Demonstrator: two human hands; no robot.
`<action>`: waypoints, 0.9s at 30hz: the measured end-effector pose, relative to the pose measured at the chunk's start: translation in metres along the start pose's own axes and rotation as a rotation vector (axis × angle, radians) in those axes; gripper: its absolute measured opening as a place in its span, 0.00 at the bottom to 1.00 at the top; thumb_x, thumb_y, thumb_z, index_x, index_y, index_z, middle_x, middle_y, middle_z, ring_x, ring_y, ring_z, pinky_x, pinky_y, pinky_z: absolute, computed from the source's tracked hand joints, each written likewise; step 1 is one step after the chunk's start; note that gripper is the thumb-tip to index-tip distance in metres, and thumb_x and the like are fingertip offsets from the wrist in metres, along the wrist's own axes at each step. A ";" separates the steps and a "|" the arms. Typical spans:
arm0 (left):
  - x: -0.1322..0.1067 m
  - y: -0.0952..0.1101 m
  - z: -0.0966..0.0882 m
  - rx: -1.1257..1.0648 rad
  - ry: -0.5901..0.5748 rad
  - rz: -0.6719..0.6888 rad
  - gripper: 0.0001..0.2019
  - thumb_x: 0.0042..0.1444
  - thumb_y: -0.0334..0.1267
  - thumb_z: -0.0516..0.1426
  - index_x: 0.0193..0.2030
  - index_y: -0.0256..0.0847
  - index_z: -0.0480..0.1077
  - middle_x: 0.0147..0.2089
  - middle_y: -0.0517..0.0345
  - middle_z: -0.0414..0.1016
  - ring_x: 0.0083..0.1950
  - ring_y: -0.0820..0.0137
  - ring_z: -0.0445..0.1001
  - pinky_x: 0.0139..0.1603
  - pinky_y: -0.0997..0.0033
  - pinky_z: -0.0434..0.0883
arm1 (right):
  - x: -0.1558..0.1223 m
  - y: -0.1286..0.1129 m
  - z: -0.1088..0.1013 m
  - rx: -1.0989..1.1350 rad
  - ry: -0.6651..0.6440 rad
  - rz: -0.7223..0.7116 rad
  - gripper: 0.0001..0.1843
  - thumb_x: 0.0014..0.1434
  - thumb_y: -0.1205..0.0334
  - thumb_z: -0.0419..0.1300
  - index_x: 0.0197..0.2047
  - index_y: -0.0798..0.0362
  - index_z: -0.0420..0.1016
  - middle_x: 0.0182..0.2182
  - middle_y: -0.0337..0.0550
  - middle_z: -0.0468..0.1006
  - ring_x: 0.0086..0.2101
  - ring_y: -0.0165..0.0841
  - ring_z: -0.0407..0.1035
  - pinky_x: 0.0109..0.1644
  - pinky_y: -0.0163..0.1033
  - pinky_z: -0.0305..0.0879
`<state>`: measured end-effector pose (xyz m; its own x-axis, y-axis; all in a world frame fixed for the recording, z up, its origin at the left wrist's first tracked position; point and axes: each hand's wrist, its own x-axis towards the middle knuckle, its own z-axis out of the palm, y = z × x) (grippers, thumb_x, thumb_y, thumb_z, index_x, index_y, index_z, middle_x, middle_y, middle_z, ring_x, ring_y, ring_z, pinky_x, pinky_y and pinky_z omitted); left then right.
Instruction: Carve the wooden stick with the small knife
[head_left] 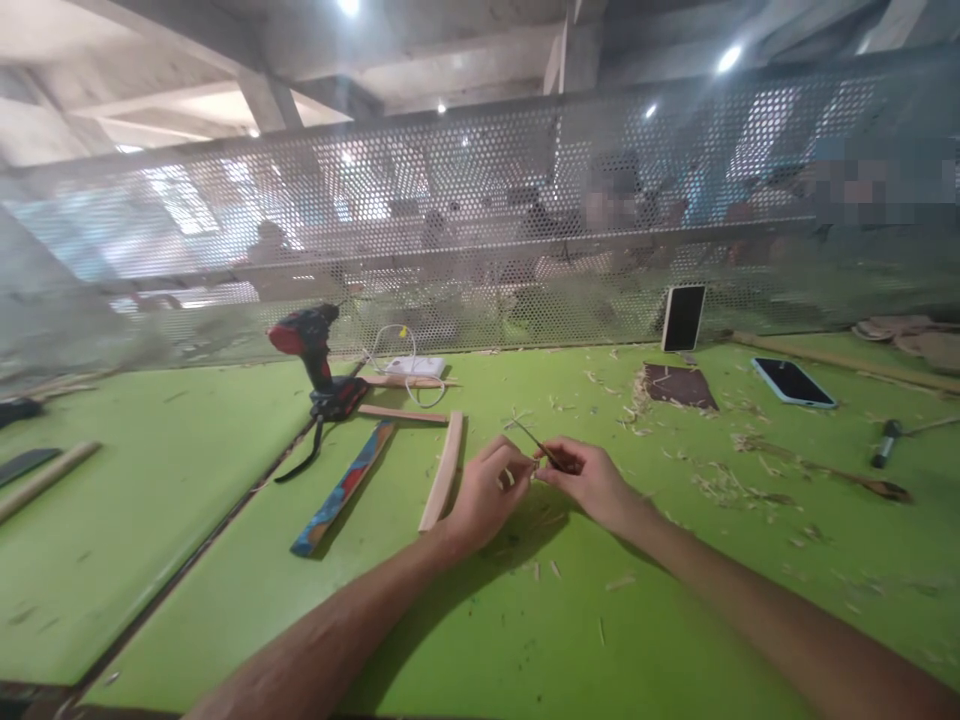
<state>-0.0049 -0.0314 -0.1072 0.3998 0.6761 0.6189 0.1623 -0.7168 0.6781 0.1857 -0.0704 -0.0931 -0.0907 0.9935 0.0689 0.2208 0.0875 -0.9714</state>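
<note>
My left hand (489, 492) is closed in a pinch, thumb and forefinger brought together at a tiny pale piece that is too small to name. My right hand (591, 482) grips a thin, dark, pointed tool (534, 438), its slim end pointing up and to the left; whether it is a blade cannot be told. The fingertips of both hands meet over the green table (570, 640). Just left of my left hand lies a curved pale wood strip (444, 470). Farther left is a strip wrapped in blue and red pattern (346, 488).
A red and black cordless drill (319, 365) stands behind the strips, near a white box with a cable (416, 367). Wood shavings (739, 485) are scattered at right, around a brown sandpaper-like sheet (679, 387), a phone (793, 382) and a marker (886, 443). A perforated screen (480, 230) borders the back.
</note>
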 end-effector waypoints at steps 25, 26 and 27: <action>0.004 -0.004 -0.003 0.012 -0.016 -0.282 0.05 0.67 0.34 0.55 0.37 0.42 0.67 0.33 0.57 0.73 0.31 0.69 0.74 0.29 0.71 0.69 | 0.006 0.001 -0.011 -0.021 0.066 0.010 0.32 0.54 0.24 0.63 0.33 0.48 0.75 0.23 0.38 0.68 0.23 0.30 0.59 0.25 0.39 0.53; 0.004 -0.004 -0.002 0.017 -0.025 -0.282 0.06 0.67 0.34 0.55 0.37 0.42 0.68 0.33 0.57 0.74 0.31 0.68 0.74 0.29 0.70 0.69 | 0.005 0.002 -0.010 -0.014 0.058 0.020 0.32 0.55 0.25 0.63 0.33 0.48 0.75 0.23 0.37 0.68 0.23 0.30 0.59 0.24 0.38 0.52; 0.004 -0.005 -0.002 0.021 -0.032 -0.281 0.07 0.68 0.35 0.55 0.36 0.42 0.68 0.32 0.56 0.74 0.31 0.67 0.74 0.29 0.70 0.70 | 0.005 0.002 -0.009 -0.010 0.056 0.026 0.32 0.55 0.24 0.63 0.33 0.49 0.75 0.23 0.37 0.67 0.22 0.29 0.58 0.24 0.38 0.51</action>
<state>-0.0063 -0.0251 -0.1071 0.3650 0.8431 0.3949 0.2892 -0.5059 0.8127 0.1945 -0.0643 -0.0924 -0.0303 0.9979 0.0566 0.2325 0.0621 -0.9706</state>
